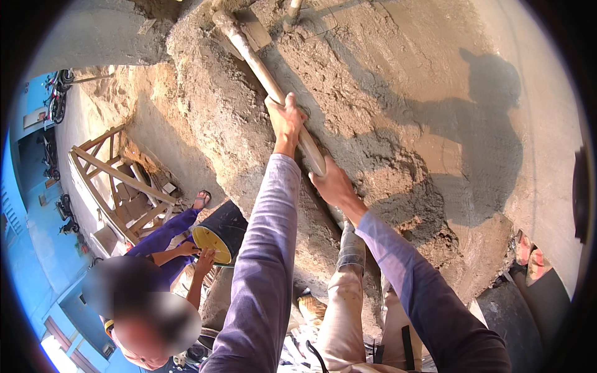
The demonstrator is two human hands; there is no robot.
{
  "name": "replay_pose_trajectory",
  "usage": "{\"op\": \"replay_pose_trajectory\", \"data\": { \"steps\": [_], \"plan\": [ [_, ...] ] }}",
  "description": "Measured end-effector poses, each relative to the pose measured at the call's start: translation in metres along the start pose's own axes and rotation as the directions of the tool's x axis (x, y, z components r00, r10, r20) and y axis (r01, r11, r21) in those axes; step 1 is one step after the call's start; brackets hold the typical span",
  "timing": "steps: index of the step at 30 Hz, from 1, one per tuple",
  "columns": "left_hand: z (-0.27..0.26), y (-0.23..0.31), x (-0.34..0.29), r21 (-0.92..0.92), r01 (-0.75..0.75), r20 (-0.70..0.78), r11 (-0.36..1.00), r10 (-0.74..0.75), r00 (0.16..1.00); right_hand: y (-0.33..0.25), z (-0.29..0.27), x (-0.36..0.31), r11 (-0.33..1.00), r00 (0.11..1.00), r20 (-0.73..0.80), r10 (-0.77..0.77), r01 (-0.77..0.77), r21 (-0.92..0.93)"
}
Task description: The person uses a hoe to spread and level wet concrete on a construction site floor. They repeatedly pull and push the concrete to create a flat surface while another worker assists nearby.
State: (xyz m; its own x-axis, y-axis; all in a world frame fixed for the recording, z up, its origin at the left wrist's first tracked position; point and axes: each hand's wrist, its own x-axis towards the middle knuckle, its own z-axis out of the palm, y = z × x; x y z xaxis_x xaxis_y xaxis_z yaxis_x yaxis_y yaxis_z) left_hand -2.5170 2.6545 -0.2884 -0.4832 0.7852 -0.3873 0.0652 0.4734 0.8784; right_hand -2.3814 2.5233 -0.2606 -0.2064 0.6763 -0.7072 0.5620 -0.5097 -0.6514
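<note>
My left hand [286, 122] is wrapped round the middle of a long wooden handle [258, 69]. Lower down, near its end, my right hand [336, 183] grips the same handle. The handle slants up to the left, where a flat, mud-coated blade [254, 30] like a hoe's sits at its far end. Wet grey-brown mortar [373, 81] spreads beneath and beyond it, rough and lumpy nearer me. A second, shorter-looking handle [292, 13] stands by the mortar at the top edge; who holds it is out of view.
At the left a person in purple trousers [186, 219] holds a black bucket [225, 231] tilted. Beyond stand a wooden frame [118, 180], parked motorbikes [57, 99] and a blue wall [37, 267]. Red-and-pale bags [536, 264] lie at the lower right. My boot [352, 248] stands beside the mortar.
</note>
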Motion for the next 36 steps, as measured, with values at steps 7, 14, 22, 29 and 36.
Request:
{"op": "replay_pose_trajectory", "data": {
  "steps": [7,14,22,29,36],
  "plan": [
    [0.012,-0.017,0.085,0.784,-0.095,0.221,0.614,-0.133,0.966,-0.046,0.048,0.158,0.925,0.995,0.062,0.082,-0.099,0.366],
    [-0.017,-0.050,0.044,0.868,0.089,0.095,0.489,-0.339,0.936,-0.010,0.072,0.053,0.865,0.959,0.215,0.185,-0.263,0.427],
    [0.020,-0.095,-0.123,0.898,0.068,0.103,0.435,-0.357,0.928,0.118,0.065,-0.070,0.903,0.959,0.196,0.207,-0.264,0.340],
    [0.021,-0.165,-0.285,0.802,0.216,0.086,0.557,-0.465,0.881,0.221,0.029,-0.214,0.973,0.973,0.155,0.169,-0.190,0.133],
    [0.125,-0.170,-0.437,0.066,0.652,0.228,0.756,-0.647,0.727,0.320,-0.112,-0.355,0.917,0.913,0.244,0.327,-0.369,0.149]
  ]
}}
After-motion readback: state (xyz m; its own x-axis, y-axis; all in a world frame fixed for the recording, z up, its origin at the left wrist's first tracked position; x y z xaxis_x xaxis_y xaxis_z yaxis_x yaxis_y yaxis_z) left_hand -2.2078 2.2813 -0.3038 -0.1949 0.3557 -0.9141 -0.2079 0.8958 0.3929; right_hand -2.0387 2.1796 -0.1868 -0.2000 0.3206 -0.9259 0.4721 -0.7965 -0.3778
